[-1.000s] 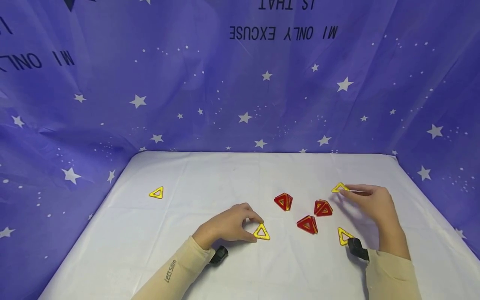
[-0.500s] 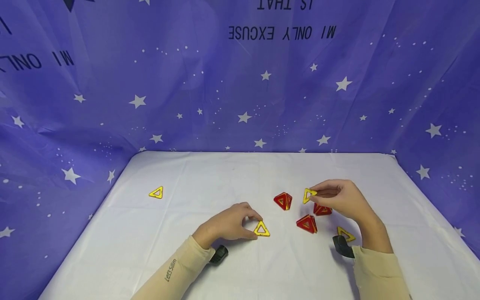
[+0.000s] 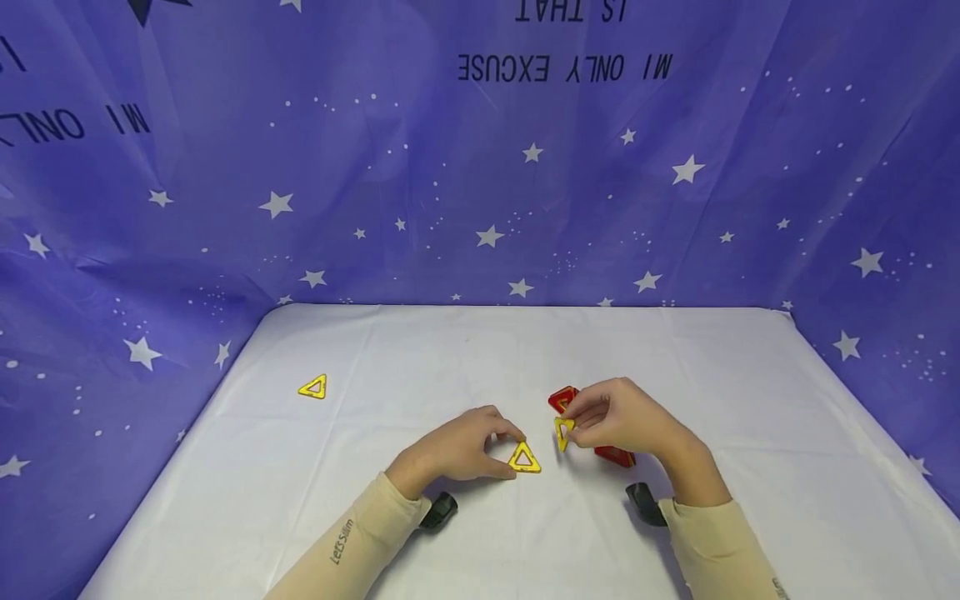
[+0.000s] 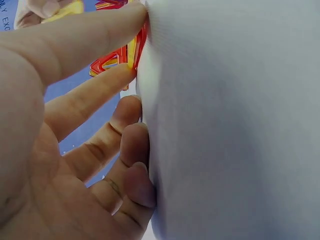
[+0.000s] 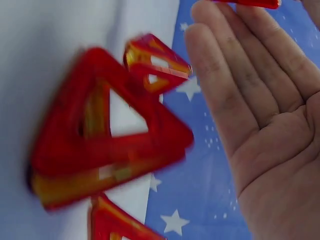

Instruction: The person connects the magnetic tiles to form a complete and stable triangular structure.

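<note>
In the head view my left hand holds a yellow triangular magnetic tile between thumb and index finger, low over the cloth. My right hand pinches another yellow triangular magnetic tile, tilted on edge, a short way right of the first. Behind the right fingers sits a small red pyramid of tiles, partly covered. A second red pyramid shows below the right palm. In the right wrist view a large red pyramid looms close to the camera, with the right hand's fingers beside it.
A single yellow triangle lies far left on the white cloth. Purple star-printed fabric hangs behind and at the sides. Black wrist cameras sit under both wrists.
My right hand has carried its tile leftward and nearer to the left hand's tile. Its arm now hides one red pyramid and a loose yellow triangle. The left hand has barely moved.
</note>
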`<state>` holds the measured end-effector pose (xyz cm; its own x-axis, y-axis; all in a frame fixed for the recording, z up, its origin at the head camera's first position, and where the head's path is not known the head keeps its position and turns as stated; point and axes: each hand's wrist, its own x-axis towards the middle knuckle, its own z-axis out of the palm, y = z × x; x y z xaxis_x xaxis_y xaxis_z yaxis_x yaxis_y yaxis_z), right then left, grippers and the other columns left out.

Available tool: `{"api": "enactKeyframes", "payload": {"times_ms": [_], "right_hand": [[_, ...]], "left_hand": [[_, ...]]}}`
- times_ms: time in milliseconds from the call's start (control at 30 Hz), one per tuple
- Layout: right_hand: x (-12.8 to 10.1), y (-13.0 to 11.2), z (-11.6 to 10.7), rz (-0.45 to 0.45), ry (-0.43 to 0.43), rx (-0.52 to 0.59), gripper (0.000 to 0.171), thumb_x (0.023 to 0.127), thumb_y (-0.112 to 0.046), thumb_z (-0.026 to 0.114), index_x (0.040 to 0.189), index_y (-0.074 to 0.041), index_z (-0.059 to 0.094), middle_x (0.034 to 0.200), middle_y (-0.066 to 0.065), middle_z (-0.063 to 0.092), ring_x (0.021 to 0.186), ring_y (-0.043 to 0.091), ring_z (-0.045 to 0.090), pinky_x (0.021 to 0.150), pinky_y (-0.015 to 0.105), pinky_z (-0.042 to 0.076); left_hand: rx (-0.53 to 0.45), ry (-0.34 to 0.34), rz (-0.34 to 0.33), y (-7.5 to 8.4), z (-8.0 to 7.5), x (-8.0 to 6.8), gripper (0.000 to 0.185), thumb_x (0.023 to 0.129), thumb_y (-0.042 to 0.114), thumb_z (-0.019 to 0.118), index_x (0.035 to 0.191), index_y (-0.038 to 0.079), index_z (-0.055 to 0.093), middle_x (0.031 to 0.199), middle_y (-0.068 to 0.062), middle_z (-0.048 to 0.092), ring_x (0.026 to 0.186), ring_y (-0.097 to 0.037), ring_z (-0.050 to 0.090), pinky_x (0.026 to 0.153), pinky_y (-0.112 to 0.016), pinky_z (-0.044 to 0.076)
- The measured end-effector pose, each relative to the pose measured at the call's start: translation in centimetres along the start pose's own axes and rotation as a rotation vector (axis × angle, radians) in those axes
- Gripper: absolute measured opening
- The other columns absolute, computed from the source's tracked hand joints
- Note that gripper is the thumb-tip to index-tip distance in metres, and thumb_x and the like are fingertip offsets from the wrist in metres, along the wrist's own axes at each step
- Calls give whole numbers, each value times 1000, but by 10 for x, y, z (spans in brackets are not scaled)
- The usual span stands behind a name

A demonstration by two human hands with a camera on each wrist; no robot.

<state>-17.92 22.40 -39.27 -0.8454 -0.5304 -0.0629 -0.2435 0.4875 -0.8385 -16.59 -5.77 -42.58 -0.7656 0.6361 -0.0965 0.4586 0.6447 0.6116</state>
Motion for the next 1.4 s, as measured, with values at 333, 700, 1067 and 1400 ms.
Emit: {"api": "enactKeyframes", "payload": {"times_ms": [333, 700, 1067, 1400], "right_hand": [[9, -6, 21, -38, -70, -123, 13, 78, -7, 79, 91, -9, 77, 89, -4, 73, 80, 12, 71, 73, 28, 57], [18, -1, 35, -67, -120, -94, 13, 79, -5, 79, 91, -7, 77, 86, -5, 72, 79, 12, 71, 71, 28, 57], [20, 2, 38, -84, -123, -60, 22, 76, -12, 88, 94, -7, 76, 88, -2, 73, 80, 14, 71, 71, 28, 57], [22, 5, 38, -79, -117, -48, 26, 74, -14, 92, 94, -9, 76, 89, -3, 73, 80, 14, 72, 72, 27, 57]], "left_hand": [[-17, 5, -5, 2, 0, -1, 45, 81, 29, 86, 123, 22, 74, 98, 8, 55, 81, -9, 48, 73, -26, 43], [-3, 13, 20, 1, 1, 1, 44, 83, 27, 85, 125, 21, 74, 99, 6, 57, 81, -8, 48, 72, -25, 43], [11, 51, 68, 1, 2, 4, 36, 83, 21, 84, 118, 14, 77, 95, 3, 60, 78, -8, 48, 69, -23, 41], [-59, 44, 34, -11, -14, -6, 31, 84, 23, 84, 112, 12, 79, 94, 5, 66, 82, -11, 57, 72, -26, 48]]}}
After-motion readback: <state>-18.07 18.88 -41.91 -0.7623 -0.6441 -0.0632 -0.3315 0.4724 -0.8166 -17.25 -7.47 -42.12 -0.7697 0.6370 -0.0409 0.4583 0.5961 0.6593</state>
